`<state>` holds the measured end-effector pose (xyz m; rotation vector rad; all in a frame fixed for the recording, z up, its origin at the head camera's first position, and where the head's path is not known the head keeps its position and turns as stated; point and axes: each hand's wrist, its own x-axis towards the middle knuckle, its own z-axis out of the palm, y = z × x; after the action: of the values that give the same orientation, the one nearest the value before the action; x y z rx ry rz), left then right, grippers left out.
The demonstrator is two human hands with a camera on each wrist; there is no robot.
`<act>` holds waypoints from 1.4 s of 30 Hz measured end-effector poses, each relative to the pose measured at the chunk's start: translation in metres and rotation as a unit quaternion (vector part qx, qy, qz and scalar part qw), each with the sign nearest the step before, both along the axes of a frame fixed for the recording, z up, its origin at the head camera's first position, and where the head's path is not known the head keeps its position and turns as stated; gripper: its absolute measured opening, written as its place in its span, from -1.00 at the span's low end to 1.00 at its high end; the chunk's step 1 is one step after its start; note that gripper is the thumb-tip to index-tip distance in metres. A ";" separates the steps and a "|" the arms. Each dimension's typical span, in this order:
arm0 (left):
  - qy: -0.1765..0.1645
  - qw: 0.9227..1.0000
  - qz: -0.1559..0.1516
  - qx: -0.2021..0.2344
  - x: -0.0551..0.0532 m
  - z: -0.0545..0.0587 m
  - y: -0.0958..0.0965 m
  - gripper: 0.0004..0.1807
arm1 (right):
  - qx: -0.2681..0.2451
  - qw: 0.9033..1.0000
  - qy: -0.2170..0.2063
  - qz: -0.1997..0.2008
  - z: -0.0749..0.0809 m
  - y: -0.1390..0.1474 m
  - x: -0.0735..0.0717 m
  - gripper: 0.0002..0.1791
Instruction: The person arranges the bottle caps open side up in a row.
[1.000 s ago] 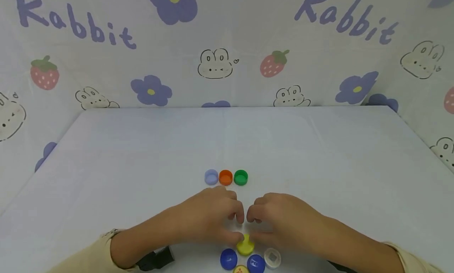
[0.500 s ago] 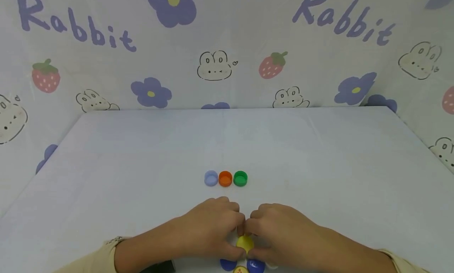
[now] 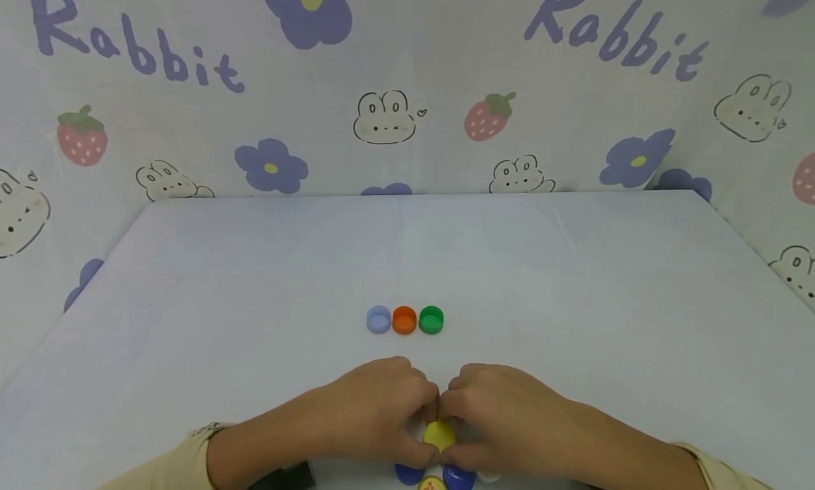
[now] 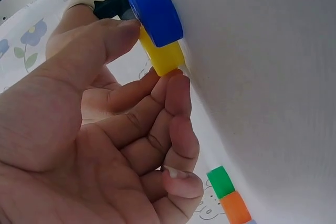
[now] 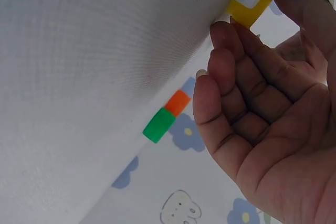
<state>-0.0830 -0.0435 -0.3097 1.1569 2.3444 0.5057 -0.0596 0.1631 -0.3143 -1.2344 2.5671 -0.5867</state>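
Observation:
In the head view a yellow bottle cap [image 3: 439, 433] sits on the table between both hands. My left hand [image 3: 376, 409] holds its left side, thumb at the near edge and curled forefinger at the far edge. On the other side my right hand [image 3: 516, 419] grips the same cap in a matching way. The left wrist view shows fingertips against the yellow cap [image 4: 167, 62], beside a blue cap [image 4: 160, 14]. Close to the thumbs lie two blue caps [image 3: 459, 477], a yellow cap with an orange print [image 3: 432, 483], and a whitish cap [image 3: 488, 477], mostly covered.
Farther off, a light purple cap [image 3: 378, 319], an orange cap [image 3: 404, 320] and a green cap [image 3: 431, 320] stand in a touching row, hollow side up. A white cloth covers the table [image 3: 573, 278]. Behind it hangs a rabbit-print curtain [image 3: 433, 51].
Both hands have come nearer to the body and closed in around the yellow cap, fingers now at its far edge. The right hand now covers most of the whitish cap. The row has not moved.

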 end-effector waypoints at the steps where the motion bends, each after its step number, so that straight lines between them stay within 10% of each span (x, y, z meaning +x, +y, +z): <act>1: -0.008 1.000 0.000 0.003 -0.001 0.000 0.000 -0.79 | 0.000 1.000 -0.009 -0.004 0.000 0.000 0.000 -0.83; 9: -0.020 1.000 0.020 0.007 -0.004 0.000 -0.002 -0.78 | 0.007 0.997 -0.059 -0.041 0.005 -0.001 -0.004 -0.81; 30: -0.118 0.986 0.071 0.092 -0.012 0.008 -0.012 -0.68 | -0.017 0.998 0.049 -0.022 0.011 0.004 -0.003 -0.77; 42: -0.037 0.986 0.109 0.118 -0.011 0.010 -0.011 -0.73 | -0.054 0.993 0.042 -0.098 0.018 0.008 -0.005 -0.81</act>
<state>-0.0945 -0.0542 -0.2998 0.9652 2.4065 0.9081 -0.0644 0.1707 -0.2961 -1.0680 2.7819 -0.7371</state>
